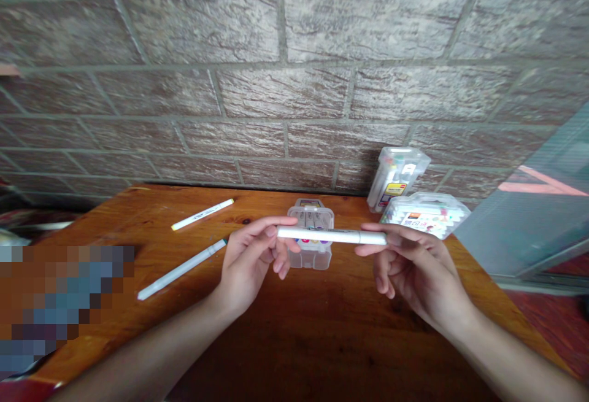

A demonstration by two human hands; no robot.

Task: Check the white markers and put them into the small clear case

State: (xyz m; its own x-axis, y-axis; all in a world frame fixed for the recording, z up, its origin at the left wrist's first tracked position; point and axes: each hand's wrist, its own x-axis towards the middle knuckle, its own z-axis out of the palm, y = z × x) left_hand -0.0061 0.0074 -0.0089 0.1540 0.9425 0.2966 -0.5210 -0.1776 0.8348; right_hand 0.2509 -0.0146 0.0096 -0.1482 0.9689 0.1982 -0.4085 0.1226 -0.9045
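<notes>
A white marker pen is held level between both hands above a wooden table. My left hand pinches its left end with thumb and fingers. My right hand pinches its right end, the cap end. Right behind the pen stands a small clear plastic marker box, partly hidden by the pen and my left fingers.
Two loose white markers lie on the left of the table, one yellow-tipped, one green-tipped. Two clear marker cases sit at the back right, one upright, one lying flat. A brick wall rises behind. A blurred patch covers the lower left.
</notes>
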